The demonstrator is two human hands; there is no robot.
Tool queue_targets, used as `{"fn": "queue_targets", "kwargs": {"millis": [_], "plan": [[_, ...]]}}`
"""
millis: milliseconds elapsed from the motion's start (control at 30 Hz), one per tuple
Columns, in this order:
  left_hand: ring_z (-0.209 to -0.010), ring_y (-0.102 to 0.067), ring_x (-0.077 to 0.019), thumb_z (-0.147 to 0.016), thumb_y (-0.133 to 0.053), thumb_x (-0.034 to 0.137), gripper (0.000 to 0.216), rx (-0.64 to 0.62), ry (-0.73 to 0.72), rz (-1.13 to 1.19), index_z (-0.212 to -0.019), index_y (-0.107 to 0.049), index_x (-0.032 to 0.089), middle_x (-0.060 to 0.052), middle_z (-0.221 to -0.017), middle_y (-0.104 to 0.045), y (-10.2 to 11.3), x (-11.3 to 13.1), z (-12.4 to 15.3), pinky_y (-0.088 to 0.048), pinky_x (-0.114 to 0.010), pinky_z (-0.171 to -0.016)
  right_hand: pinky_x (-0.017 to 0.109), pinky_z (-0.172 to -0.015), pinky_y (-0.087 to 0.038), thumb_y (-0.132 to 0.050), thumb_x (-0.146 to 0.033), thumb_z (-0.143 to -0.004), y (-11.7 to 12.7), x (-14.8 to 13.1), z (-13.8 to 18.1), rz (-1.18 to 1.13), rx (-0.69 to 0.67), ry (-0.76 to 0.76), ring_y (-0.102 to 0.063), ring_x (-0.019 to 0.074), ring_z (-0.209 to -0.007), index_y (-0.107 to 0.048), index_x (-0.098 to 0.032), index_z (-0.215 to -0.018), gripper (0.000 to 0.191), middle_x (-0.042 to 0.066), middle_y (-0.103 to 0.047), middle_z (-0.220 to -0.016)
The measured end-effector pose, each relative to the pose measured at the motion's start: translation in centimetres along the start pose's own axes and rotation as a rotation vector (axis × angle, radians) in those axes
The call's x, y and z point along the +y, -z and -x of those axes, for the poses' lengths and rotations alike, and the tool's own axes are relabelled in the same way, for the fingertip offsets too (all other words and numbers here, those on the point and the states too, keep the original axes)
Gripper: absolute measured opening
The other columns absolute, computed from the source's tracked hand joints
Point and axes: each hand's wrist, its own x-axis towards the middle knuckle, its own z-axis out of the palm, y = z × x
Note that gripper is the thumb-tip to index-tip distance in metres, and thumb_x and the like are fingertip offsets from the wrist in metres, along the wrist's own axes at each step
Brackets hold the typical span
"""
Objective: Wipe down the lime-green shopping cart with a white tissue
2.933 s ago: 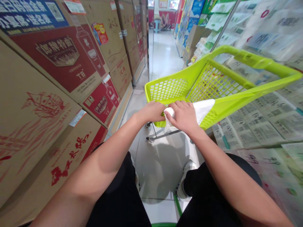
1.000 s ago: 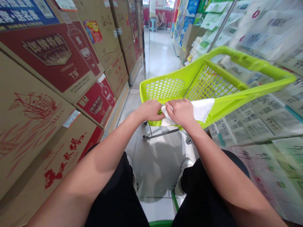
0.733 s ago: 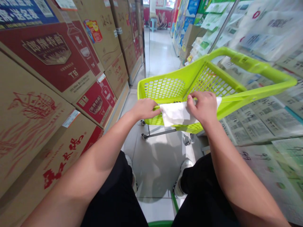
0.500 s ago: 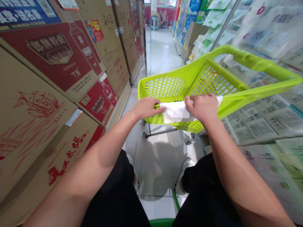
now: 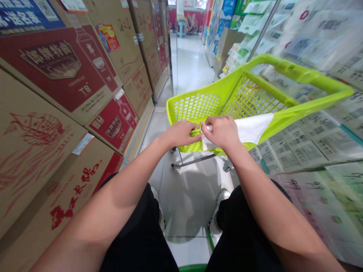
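A lime-green plastic shopping cart [image 5: 198, 107] stands tilted in the aisle in front of me. A white cloth [image 5: 251, 127] lies over its near rim. My right hand [image 5: 222, 132] is closed on the cloth's left end, pressing it against the rim. My left hand [image 5: 181, 133] grips the same rim just beside it, fingers curled, touching the cloth's corner. Both forearms reach forward over my black trousers.
Stacked cardboard cartons [image 5: 68, 87] with red labels line the left side. Shelves of packaged goods [image 5: 314, 124] run along the right. The tiled aisle floor [image 5: 193, 64] leads ahead to a blue stool [image 5: 181, 28]. My white shoes [image 5: 219, 211] stand below the cart.
My right hand has slid back left along the rim to meet my left hand, dragging the cloth with it. The cloth now trails out to the right.
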Motion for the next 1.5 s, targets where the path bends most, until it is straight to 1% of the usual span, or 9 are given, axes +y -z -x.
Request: {"fn": "queue_targets", "kwargs": {"millis": [267, 533, 633, 800, 967, 1100, 1233, 1333, 1500], "plan": [[-0.109, -0.074, -0.0312, -0.093, -0.065, 0.052, 0.046, -0.073, 0.037, -0.209, -0.127, -0.066, 0.021, -0.011, -0.12, -0.079, -0.1, -0.8, 0.6, -0.047, -0.035, -0.077, 0.054, -0.105, -0.032, -0.045, -0.046, -0.1, -0.7, 5.3, 0.1, 0.155, 0.238, -0.272, -0.064, 0.0349, -0.1, -0.08, -0.018, -0.087, 0.047, 0.015, -0.078, -0.094], [-0.109, -0.075, -0.031, -0.096, -0.06, 0.043, 0.038, -0.06, -0.004, -0.207, -0.126, -0.064, 0.021, -0.01, -0.118, -0.079, 0.0, -1.2, 1.0, -0.048, -0.036, -0.077, 0.043, -0.088, -0.035, -0.043, -0.048, -0.105, -0.4, -0.4, 1.5, -0.034, 0.049, 0.073, -0.064, 0.0288, -0.094, -0.075, -0.021, -0.096, 0.044, 0.011, -0.078, -0.097], [-0.108, -0.075, -0.0314, -0.094, -0.061, 0.045, 0.037, -0.049, -0.01, -0.238, -0.121, -0.067, 0.02, -0.011, -0.116, -0.079, 0.7, -1.0, 1.4, -0.049, -0.037, -0.082, 0.044, -0.099, -0.034, -0.042, -0.046, -0.104, 0.5, 1.8, 1.2, -0.031, 0.12, 0.031, -0.064, 0.0303, -0.104, -0.076, -0.021, -0.102, 0.042, 0.011, -0.078, -0.103], [-0.099, -0.075, -0.0323, -0.097, -0.055, 0.053, 0.043, -0.099, 0.086, -0.276, -0.115, -0.073, 0.018, -0.014, -0.106, -0.08, 1.2, -1.0, 1.7, -0.05, -0.038, -0.08, 0.047, -0.094, -0.035, -0.045, -0.05, -0.101, 1.0, 6.5, 0.9, 0.057, 0.064, -0.148, -0.065, 0.0319, -0.09, -0.079, -0.019, -0.09, 0.047, 0.014, -0.075, -0.086], [-0.104, -0.074, -0.0307, -0.096, -0.057, 0.042, 0.038, -0.088, 0.057, -0.215, -0.125, -0.072, 0.022, -0.012, -0.112, -0.08, 0.8, -0.5, 1.5, -0.051, -0.036, -0.079, 0.048, -0.104, -0.032, -0.039, -0.038, -0.104, 0.1, 3.0, 0.9, 0.051, 0.151, -0.02, -0.063, 0.0319, -0.103, -0.077, -0.022, -0.092, 0.043, 0.012, -0.078, -0.099], [-0.104, -0.075, -0.0307, -0.094, -0.059, 0.035, 0.032, -0.102, 0.026, -0.165, -0.121, -0.072, 0.023, -0.011, -0.112, -0.081, 0.8, -0.1, 1.5, -0.051, -0.035, -0.077, 0.043, -0.092, -0.035, -0.035, -0.036, -0.107, -0.6, -0.5, 0.9, 0.029, 0.085, 0.12, -0.063, 0.0299, -0.1, -0.075, -0.021, -0.092, 0.046, 0.012, -0.078, -0.098], [-0.108, -0.074, -0.028, -0.096, -0.059, 0.032, 0.03, -0.125, -0.007, -0.082, -0.122, -0.071, 0.023, -0.01, -0.121, -0.079, 1.2, -0.7, 1.7, -0.051, -0.033, -0.08, 0.042, -0.079, -0.034, -0.038, -0.039, -0.104, -0.4, 1.5, 0.5, 0.107, 0.014, -0.015, -0.064, 0.0285, -0.083, -0.076, -0.019, -0.085, 0.048, 0.015, -0.078, -0.089], [-0.098, -0.075, -0.0278, -0.101, -0.055, 0.038, 0.029, -0.155, 0.002, -0.089, -0.113, -0.072, 0.018, -0.013, -0.109, -0.08, 1.1, -1.0, 1.8, -0.049, -0.034, -0.075, 0.042, -0.079, -0.034, -0.042, -0.043, -0.101, 0.4, 4.7, 0.3, 0.149, 0.013, -0.115, -0.065, 0.03, -0.081, -0.077, -0.018, -0.085, 0.046, 0.015, -0.076, -0.084], [-0.095, -0.075, -0.0293, -0.101, -0.052, 0.039, 0.032, -0.107, 0.03, -0.212, -0.115, -0.069, 0.016, -0.015, -0.106, -0.079, 0.4, 0.0, 1.7, -0.047, -0.036, -0.073, 0.043, -0.092, -0.036, -0.042, -0.039, -0.101, 1.1, 4.4, 0.6, 0.024, 0.117, -0.01, -0.066, 0.0321, -0.103, -0.076, -0.021, -0.105, 0.038, 0.013, -0.079, -0.106]]}}
